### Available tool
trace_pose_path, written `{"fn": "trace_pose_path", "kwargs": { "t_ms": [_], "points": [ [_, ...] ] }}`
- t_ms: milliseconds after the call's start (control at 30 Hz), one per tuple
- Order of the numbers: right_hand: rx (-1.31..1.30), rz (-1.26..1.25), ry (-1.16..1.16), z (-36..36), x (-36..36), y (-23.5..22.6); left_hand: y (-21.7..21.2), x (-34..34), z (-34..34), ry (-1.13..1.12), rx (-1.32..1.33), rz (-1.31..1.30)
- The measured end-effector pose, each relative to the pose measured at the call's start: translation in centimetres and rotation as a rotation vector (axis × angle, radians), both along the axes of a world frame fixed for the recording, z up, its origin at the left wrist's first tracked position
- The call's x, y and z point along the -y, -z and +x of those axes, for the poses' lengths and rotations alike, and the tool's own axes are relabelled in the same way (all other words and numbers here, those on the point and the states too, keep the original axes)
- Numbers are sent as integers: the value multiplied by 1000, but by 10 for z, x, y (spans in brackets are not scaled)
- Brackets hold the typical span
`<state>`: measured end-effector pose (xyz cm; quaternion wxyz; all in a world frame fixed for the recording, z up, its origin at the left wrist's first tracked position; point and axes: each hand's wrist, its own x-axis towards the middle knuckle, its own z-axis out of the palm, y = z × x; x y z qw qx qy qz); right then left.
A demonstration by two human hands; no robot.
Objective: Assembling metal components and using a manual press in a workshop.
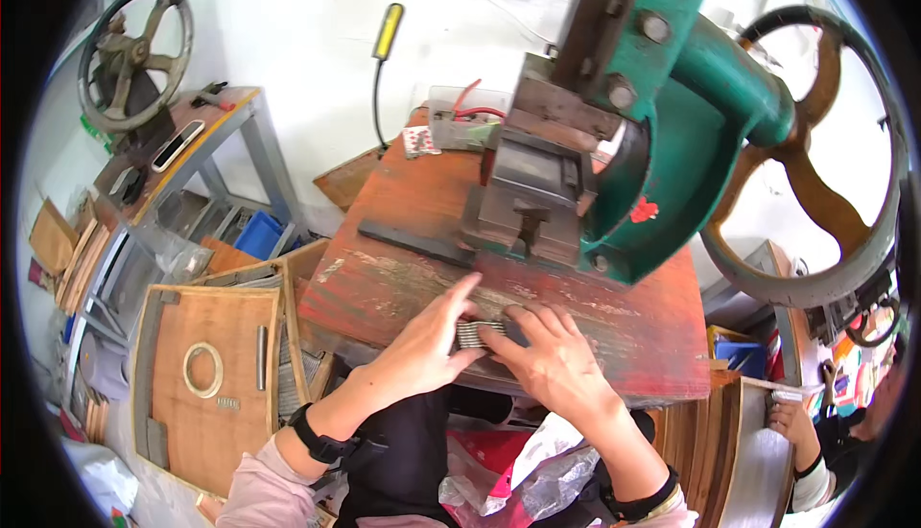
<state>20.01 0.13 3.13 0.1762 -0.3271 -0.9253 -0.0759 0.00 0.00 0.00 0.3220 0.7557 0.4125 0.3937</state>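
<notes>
Just above the front part of the red wooden bench [393, 288], my left hand [419, 341] and my right hand [559, 360] grip a small stack of thin metal strips [477, 334] between them. The left fingers curve round one side while the left thumb lies along the near edge. From the other side my right thumb and fingers press on it. Behind the hands stands a green hand press [691, 144] with a steel die block [528, 207] under its ram. A dark flat metal bar [413, 241] lies left of the die.
The press's large handwheel [815, 173] rises at right. A clear plastic box [460, 111] sits at the bench's back. Lower left is a wooden tray [173, 336] holding a ring, a rod and small metal pieces. Another person's hand [791, 422] shows at far right.
</notes>
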Motion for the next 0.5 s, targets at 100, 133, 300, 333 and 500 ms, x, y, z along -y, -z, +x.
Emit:
{"fn": "trace_pose_path", "kwargs": {
  "t_ms": [100,133,300,333,500],
  "points": [
    [-101,-2,-28,8,6,-6,10,6,14,-110,-33,154],
    [-221,49,-36,7,17,6,10,8,11,-92,-18,138],
    [-562,-14,-354,-45,61,54,2,39,-54,-126,115,-22],
    [-582,-83,-350,-65,64,63,5,50,-74,-178,207,-111],
    [-665,-531,-241,-191,71,97,27,129,-175,-646,544,-194]
  ]
}}
